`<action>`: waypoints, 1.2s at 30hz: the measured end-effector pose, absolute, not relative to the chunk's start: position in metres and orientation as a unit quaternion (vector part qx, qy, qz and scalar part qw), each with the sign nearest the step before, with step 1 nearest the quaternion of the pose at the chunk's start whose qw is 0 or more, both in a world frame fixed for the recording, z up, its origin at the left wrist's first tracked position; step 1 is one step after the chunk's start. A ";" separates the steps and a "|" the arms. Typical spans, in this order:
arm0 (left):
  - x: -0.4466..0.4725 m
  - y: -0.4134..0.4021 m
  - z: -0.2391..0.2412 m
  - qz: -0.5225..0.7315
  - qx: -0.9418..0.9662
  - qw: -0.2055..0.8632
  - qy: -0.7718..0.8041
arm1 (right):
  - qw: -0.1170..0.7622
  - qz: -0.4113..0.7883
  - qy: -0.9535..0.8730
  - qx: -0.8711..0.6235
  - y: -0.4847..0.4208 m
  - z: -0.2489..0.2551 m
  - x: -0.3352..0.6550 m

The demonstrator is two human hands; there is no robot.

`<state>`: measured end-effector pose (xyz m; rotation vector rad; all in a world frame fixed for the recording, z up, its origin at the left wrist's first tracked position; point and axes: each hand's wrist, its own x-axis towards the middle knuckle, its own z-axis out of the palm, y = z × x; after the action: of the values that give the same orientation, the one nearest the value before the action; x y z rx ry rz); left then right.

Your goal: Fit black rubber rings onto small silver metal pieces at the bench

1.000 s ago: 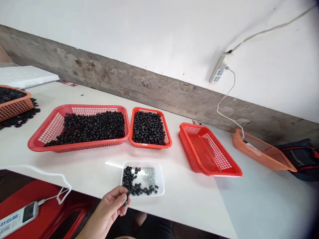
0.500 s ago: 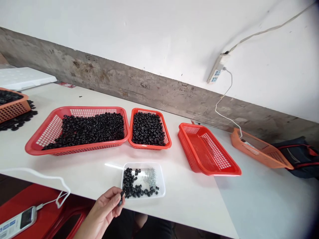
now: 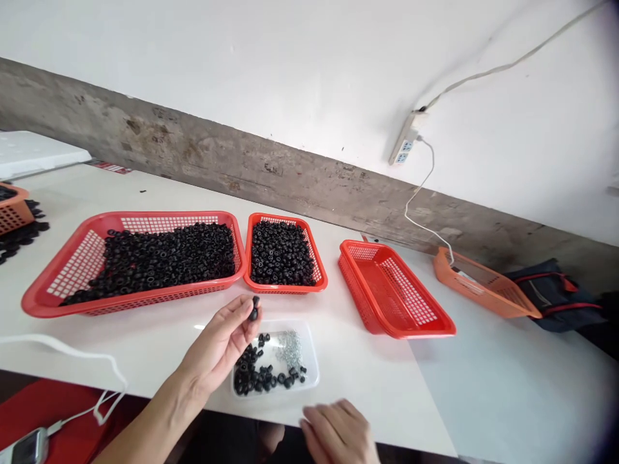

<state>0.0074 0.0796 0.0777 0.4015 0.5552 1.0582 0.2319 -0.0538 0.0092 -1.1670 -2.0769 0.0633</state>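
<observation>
Pinching a black ring [image 3: 254,310], the left hand [image 3: 217,343] hovers beside the tray [image 3: 312,361].

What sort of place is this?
Probably a small workshop where parts are sorted or assembled by hand: red plastic baskets hold heaps of black rings, and a clear tray holds more beside small metal pieces.

Left hand [image 3: 220,345] raised in a pinch, right hand [image 3: 338,433] loosely curled.
</observation>
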 end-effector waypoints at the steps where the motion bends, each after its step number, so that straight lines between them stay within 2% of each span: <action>1: 0.012 0.088 0.081 0.497 0.195 0.809 0.246 | 0.318 -0.004 -0.843 -0.434 -0.040 0.005 0.224; 3: 0.020 0.106 0.087 0.495 0.208 0.812 0.230 | 0.267 -0.047 -0.866 -0.420 -0.017 -0.004 0.208; 11: 0.044 0.156 0.094 0.487 0.196 0.829 0.194 | 0.250 -0.078 -0.891 -0.371 0.035 -0.016 0.190; 14: 0.051 0.168 0.097 0.488 0.225 0.821 0.192 | 0.280 -0.104 -0.893 -0.338 0.054 -0.011 0.198; 16: 0.055 0.175 0.098 0.489 0.260 0.810 0.195 | 0.331 -0.106 -0.877 -0.333 0.065 -0.001 0.204; 23: 0.066 0.188 0.089 0.448 0.397 0.771 0.219 | 0.567 0.027 -0.649 -0.507 0.105 0.069 0.208; 27: 0.070 0.191 0.087 0.430 0.466 0.738 0.231 | 0.563 0.137 -0.635 -0.511 0.128 0.087 0.210; 31: 0.068 0.193 0.090 0.425 0.529 0.690 0.253 | 0.548 0.193 -0.648 -0.492 0.142 0.084 0.221; 36: 0.070 0.197 0.090 0.406 0.536 0.690 0.268 | 0.556 0.256 -0.645 -0.458 0.150 0.080 0.233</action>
<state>0.0703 0.1967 0.0899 1.1989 0.5989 0.9090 0.2333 0.1502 0.0796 -1.0819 -1.5221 0.6046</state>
